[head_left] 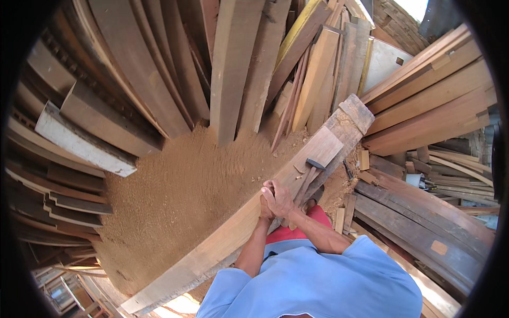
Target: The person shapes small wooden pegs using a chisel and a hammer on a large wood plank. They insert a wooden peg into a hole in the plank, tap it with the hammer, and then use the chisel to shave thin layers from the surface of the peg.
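My left hand (266, 211) and my right hand (280, 201) are closed together above a long, pale wooden plank (228, 225). The right hand overlaps the left, so most of the left fingers are hidden. A small dark spot shows between the fingers, but what they hold, if anything, I cannot make out. The plank lies slantwise on a thick, rough wooden beam (347, 130). Just beyond my right hand, a hammer (316, 164) with a dark metal head rests on the plank. A curled wood shaving (299, 169) lies beside it.
Sawdust (164, 212) covers the ground left of the beam. Many boards (233, 69) lean upright around the far and left sides. Stacked planks (424, 222) and leaning timber (435, 100) line the right. A small dark tool (348, 170) lies among shavings by the beam.
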The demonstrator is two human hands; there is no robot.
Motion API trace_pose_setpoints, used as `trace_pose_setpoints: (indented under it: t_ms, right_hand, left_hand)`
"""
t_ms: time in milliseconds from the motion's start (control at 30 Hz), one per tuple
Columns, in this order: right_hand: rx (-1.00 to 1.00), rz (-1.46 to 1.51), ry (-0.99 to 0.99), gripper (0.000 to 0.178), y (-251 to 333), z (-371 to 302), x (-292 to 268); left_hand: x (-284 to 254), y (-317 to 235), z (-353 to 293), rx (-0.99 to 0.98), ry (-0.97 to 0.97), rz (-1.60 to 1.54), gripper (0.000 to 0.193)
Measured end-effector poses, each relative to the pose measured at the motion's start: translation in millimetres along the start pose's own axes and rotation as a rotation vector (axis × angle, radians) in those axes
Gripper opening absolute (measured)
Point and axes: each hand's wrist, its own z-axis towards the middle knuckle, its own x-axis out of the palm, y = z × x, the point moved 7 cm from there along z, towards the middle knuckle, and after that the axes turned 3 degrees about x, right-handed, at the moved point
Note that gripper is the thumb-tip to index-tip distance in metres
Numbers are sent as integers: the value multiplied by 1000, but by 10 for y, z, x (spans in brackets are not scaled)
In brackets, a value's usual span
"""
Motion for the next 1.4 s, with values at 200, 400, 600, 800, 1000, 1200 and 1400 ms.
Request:
trace_pose_setpoints:
  t_ms: [200,400,600,800,1000,1200,1400]
  right_hand:
    - [-32,-142,74,32,-108,56,13]
    - [-81,-525,-259,40,-105,-334,-601]
    - [546,-38,-252,51,-2037,-711,-751]
    - [502,-15,-83,36,-1393,-747,-1058]
    - [-87,-431,32,32,-146,-958,-1517]
    - [195,-545,83,27,-1174,-875,-1430]
    - [51,-213,83,28,-278,-848,-1525]
  left_hand:
    - [180,-191,-109,-16,-32,3,34]
    - [242,-406,-93,4,-92,77,27]
    - [345,-657,-84,-5,-49,147,20]
    - [258,-872,-88,109,-125,255,18]
    - [250,-823,-136,-48,-146,219,12]
    - [565,-2343,166,406,-274,346,9]
    - [376,-2684,298,220,-260,-435,8]
